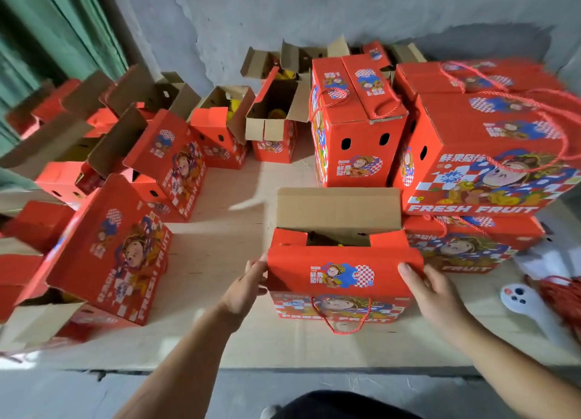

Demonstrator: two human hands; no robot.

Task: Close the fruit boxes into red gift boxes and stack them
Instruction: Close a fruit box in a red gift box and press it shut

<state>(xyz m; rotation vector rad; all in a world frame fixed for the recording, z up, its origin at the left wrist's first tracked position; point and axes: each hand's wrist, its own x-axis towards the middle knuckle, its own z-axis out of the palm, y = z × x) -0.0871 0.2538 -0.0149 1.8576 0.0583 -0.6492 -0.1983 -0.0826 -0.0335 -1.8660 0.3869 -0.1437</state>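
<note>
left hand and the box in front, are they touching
Touching. The head view shows the left hand with its fingertips on the left edge of the near flap of the half-closed box; no gap shows between them.

"FRESH FRUIT" in white capitals runs along the bottom of the big stacked red box (490, 154) at the right edge of the floor mat, with Chinese characters "鲜果" above. The same "FRESH FRUIT" reads sideways on two open tilted boxes at left (176, 164) (119, 252). It is partly readable, blurred, on the front box (342, 277); small logo text there is unreadable.
</note>
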